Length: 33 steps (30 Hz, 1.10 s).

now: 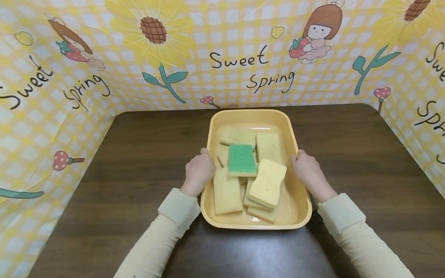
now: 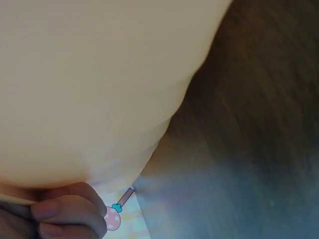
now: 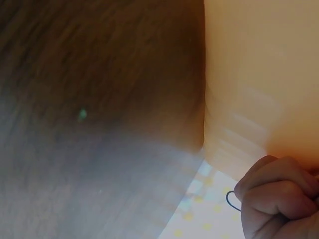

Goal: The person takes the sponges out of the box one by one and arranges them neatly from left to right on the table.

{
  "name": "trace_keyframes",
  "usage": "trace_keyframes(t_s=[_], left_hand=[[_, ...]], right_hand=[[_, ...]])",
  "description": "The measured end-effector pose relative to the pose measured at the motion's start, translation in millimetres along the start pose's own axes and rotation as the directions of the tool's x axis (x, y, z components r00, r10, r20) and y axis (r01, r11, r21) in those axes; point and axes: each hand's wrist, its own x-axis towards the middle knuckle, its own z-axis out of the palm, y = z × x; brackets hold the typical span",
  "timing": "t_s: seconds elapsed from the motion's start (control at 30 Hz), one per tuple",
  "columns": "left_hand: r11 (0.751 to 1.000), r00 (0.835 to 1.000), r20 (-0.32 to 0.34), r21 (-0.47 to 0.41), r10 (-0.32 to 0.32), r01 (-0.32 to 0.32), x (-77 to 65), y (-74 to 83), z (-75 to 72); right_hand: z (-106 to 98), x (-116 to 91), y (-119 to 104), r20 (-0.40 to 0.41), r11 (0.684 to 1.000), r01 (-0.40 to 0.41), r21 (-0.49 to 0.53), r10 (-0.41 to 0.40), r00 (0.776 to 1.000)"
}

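Observation:
A pale yellow-orange plastic tray (image 1: 257,223) holds several sponges. My left hand (image 1: 200,170) grips its left rim, and my right hand (image 1: 308,170) grips the right rim at about the same height. In the left wrist view, curled fingers (image 2: 75,211) hook under the edge beside the tray's outer wall (image 2: 84,99). Curled fingers (image 3: 279,194) do likewise in the right wrist view, against the tray's wall (image 3: 259,74). Inside, a green-topped sponge (image 1: 242,159) lies over pale yellow ones. A wavy-edged yellow sponge (image 1: 267,183) rests on others at the right.
Beneath the tray is a dark wood-grain table (image 1: 139,154). A yellow checked cloth (image 1: 236,23) with flowers and lettering rises behind the table and along both sides. A small dark object (image 1: 317,217) shows beside the tray's lower right corner, partly behind the right sleeve.

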Motion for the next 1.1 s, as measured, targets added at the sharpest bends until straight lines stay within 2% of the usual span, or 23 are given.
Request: trace_keyframes(t_s=[0.17,0.4,0.77,1.03,1.1], left_hand=[[1.000,1.000,0.009,0.001,-0.011,0.011,-1.6,-1.2,0.7],[1.000,0.999,-0.038,0.013,0.015,-0.014,-4.3,-0.2,0.1],[0.999,1.000,-0.019,0.033,0.011,-0.011,-5.0,2.9,-1.7],[1.000,1.000,-0.007,0.029,0.008,-0.007,-3.2,1.9,-0.9],[1.000,1.000,-0.013,0.027,0.005,-0.005,-3.7,1.6,-1.7]], right_hand=[[0.3,-2.3,-1.5,0.013,1.000,-0.010,0.000,0.010,1.000],[1.0,-2.7,-0.9,-0.002,1.000,0.013,0.001,-0.013,1.000],[-1.5,-3.5,-0.4,-0.030,0.999,-0.004,-0.043,0.003,1.000],[-10.1,-6.5,-0.2,0.057,1.000,-0.011,-0.022,0.012,0.998],[-12.5,-9.6,-2.0,0.054,0.999,-0.002,-0.042,0.005,0.999]])
